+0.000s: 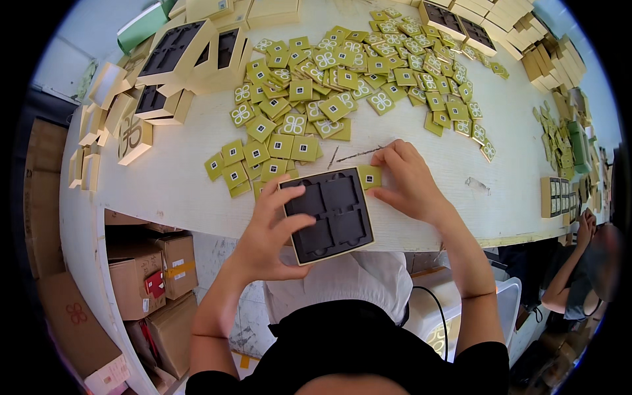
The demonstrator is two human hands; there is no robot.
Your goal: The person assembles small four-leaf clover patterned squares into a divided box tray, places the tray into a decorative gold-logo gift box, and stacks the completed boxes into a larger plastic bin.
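Note:
My left hand [268,230] grips a shallow cream box [371,227] by its left side, thumb below and fingers over the rim. A black insert [339,212] with several square recesses fills the box, and no packet shows in them. The box is tilted slightly at the table's near edge. Just off its upper right corner, my right hand [409,181] pinches a flat green square packet [370,176] between thumb and fingers. Beyond both hands spreads a large loose pile of similar green packets [300,89], some with a white looped pattern, others with a small dark square.
Cream boxes with black inserts [172,52] stack at the left; more boxes [457,23] stand at the far right. Filled boxes [556,197] sit near another person's hands [586,227] at the right. Cardboard cartons [135,286] are under the white table [197,204].

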